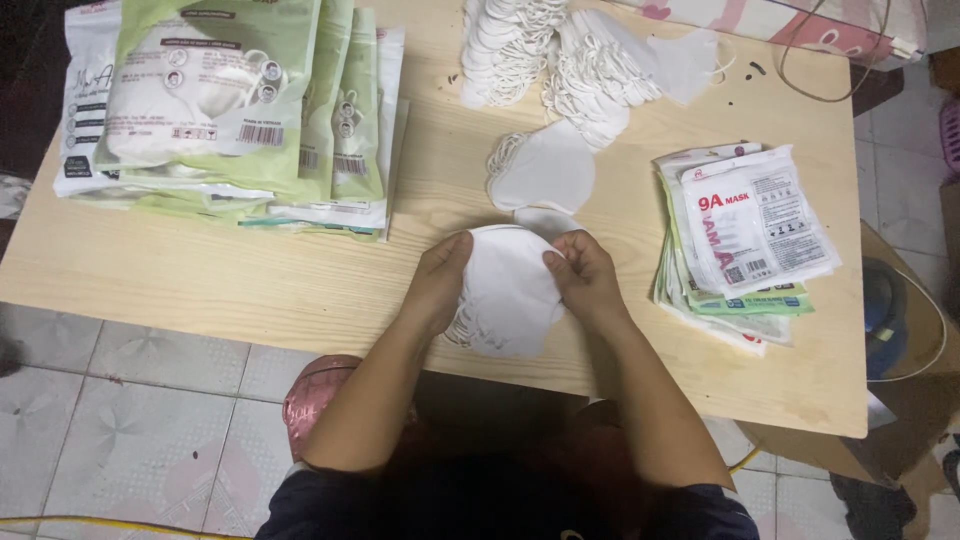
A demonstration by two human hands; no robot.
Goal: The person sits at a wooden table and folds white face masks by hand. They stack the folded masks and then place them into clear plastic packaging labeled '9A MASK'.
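Observation:
I hold a small stack of folded white face masks just above the pale wooden table, near its front edge. My left hand grips the stack's left side. My right hand pinches its right edge with the fingers curled. The ear loops hang below the stack. Just behind it lies another folded white mask flat on the table.
Piles of loose white masks lie at the back centre. A stack of green and white mask packets fills the back left. A smaller stack of flat packets sits at the right. Tiled floor lies left of the table, and a cable at the right.

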